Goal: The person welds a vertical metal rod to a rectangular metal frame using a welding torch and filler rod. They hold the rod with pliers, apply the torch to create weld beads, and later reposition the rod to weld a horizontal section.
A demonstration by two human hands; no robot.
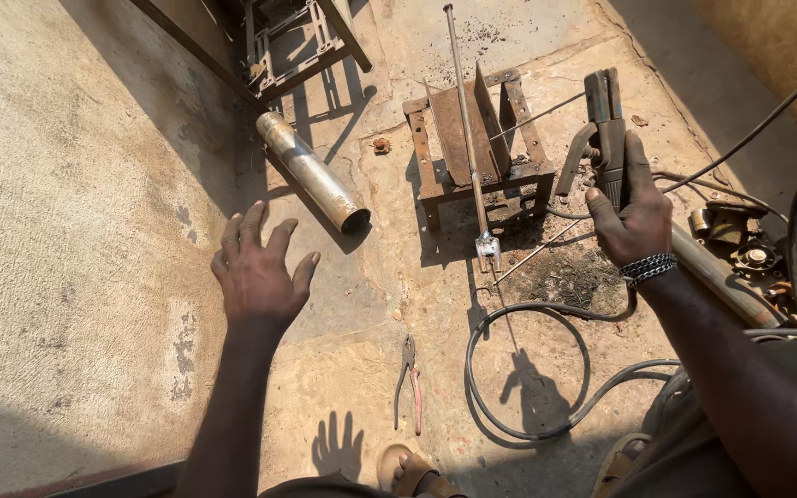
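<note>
Right hand (pixel 636 214) grips a welding electrode holder (pixel 605 124) beside the rusty metal frame (pixel 481 138) (its rod aimed there). Left hand (pixel 258 269) hovers spread and empty; the black cable (pixel 528 369) looping near the feet could snag.

I've only the one head-worn view here, looking steeply down from standing height along both outstretched forearms to the concrete floor (pixel 85 184), close enough that the left hand (pixel 258 272) and right hand (pixel 634 217) fill mid-frame, with a sandalled foot (pixel 412 472) at the bottom edge.
</note>
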